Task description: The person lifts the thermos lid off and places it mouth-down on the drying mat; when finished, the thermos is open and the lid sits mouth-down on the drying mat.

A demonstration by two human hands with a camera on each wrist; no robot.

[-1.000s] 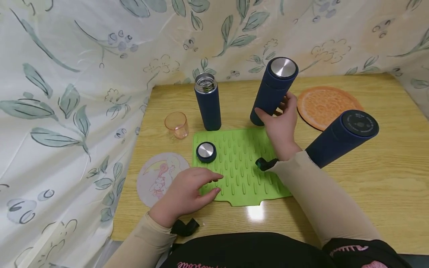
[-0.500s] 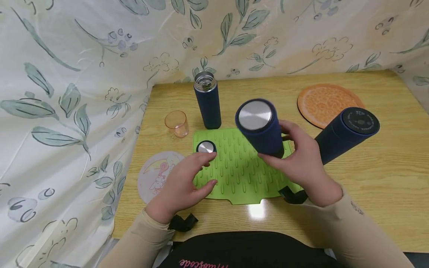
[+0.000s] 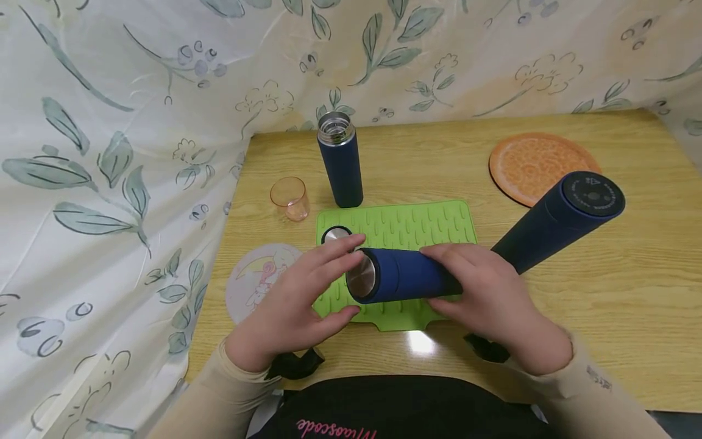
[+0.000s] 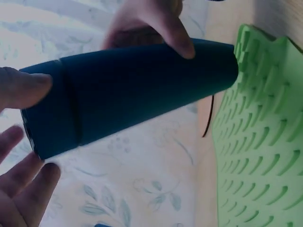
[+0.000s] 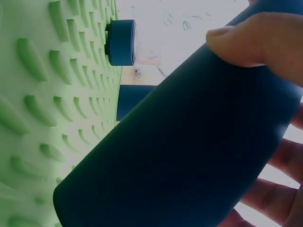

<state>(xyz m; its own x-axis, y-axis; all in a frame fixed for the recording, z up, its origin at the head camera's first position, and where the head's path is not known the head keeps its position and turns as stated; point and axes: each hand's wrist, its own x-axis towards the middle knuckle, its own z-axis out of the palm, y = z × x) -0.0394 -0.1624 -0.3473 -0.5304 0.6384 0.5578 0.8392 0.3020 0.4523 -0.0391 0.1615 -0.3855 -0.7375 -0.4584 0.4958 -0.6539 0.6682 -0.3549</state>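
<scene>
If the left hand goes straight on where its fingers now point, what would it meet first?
Probably the lid of the bottle in the right hand; whether the left hand touches it is unclear.

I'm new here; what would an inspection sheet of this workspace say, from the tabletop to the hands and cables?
Surface: wood-look table; green ridged mat lying on it.
Job's things: held blue bottle, tilted, metal-topped; open bottle, upright; loose cap on the green mat; black-topped bottle at right.
Clutter: tinted see-through cup; pale round mat; orange round mat.
Hands: right hand grips the held blue bottle; left hand has fingers spread around its metal-topped end, contact unclear.
Cables: nothing seen.
Surroundings: leaf-patterned covering behind and at left.
</scene>
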